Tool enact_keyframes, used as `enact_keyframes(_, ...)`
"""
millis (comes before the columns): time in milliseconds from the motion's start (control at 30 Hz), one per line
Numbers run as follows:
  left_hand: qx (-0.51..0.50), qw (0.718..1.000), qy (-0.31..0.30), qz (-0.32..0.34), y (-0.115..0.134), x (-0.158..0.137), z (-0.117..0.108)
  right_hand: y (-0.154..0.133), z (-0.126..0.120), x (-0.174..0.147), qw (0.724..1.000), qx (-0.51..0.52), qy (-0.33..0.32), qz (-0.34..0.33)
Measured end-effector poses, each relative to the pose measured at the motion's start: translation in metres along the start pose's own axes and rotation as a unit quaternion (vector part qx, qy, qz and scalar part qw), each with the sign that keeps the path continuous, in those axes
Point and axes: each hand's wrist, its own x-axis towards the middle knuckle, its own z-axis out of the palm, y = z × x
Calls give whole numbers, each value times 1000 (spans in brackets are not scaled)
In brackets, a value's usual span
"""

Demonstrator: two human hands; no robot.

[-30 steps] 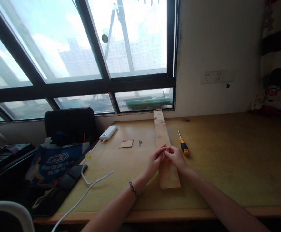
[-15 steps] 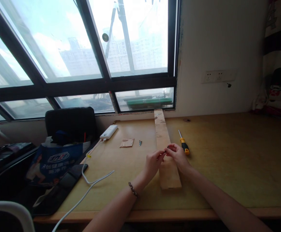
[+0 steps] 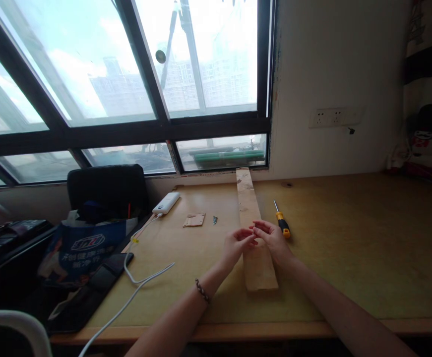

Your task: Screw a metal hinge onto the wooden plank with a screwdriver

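My left hand (image 3: pixel 239 244) and my right hand (image 3: pixel 270 238) meet at the fingertips above a long wooden board (image 3: pixel 259 270). Both are closed in a pinch around a small dark screw (image 3: pixel 254 225), mostly hidden by the fingers. The board lies lengthwise, running from near the front of the table to the window wall. Right of it rests a yellow and black screwdriver (image 3: pixel 282 224), shaft pointing away. Several loose screws (image 3: pixel 215 219) lie left of the board, beside a small thin square wooden piece (image 3: pixel 194 220).
A white power bank (image 3: pixel 166 204) with a white cable (image 3: pixel 145 280) sits at the table's left side. Beyond that edge stands a black chair (image 3: pixel 107 191) holding a blue bag (image 3: pixel 85 248). The window and a wall socket (image 3: pixel 335 117) are behind the table (image 3: pixel 368 248).
The fingers of both hands have shifted slightly around the small screw, and the left fingers have spread a little. The board, screwdriver and loose screws stay where they were.
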Motion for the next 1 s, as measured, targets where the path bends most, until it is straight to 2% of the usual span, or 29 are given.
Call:
enact_keyframes(367, -46, 997, -8, -59, -4, 1, -4, -10, 3, -4, 1000, -22, -7, 0)
enact_keyframes(1000, -44, 997, -7, -62, 0, -1, -5, -12, 3, -5, 1000, -22, -7, 4)
